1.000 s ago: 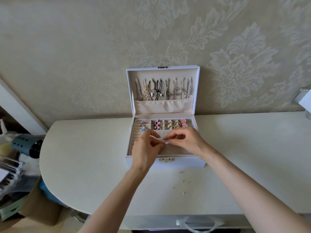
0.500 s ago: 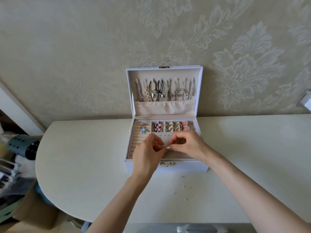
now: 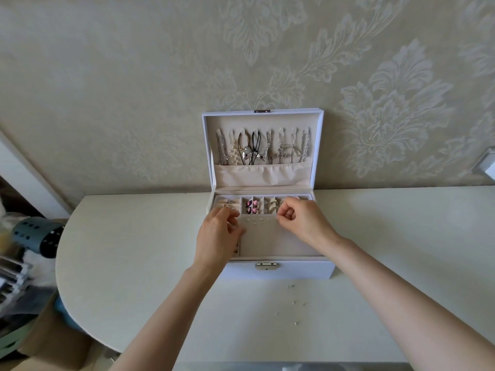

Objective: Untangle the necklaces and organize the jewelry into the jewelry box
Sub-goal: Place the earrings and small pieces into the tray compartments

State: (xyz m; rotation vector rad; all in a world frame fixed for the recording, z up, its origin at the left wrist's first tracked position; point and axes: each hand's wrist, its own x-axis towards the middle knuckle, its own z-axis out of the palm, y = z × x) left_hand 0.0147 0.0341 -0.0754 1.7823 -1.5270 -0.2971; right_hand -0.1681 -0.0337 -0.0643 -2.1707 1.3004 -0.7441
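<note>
cream tabletop (image 3: 128,263) under damask wallpaper (image 3: 120,89). white jewelry box (image 3: 300,271) at back edge, lid upright, necklaces (image 3: 262,148) hung inside. left hand (image 3: 217,234) and right hand (image 3: 305,223) over its tray (image 3: 267,242), apart, fingers curled; whether either pinches anything, cannot tell.

A pale desk (image 3: 134,263) with a rounded left end carries a white jewelry box (image 3: 294,271), lid up, at its 12 o'clock edge by the wall (image 3: 107,103). Tiny studs (image 3: 294,303) lie scattered at the box's 5 o'clock.
</note>
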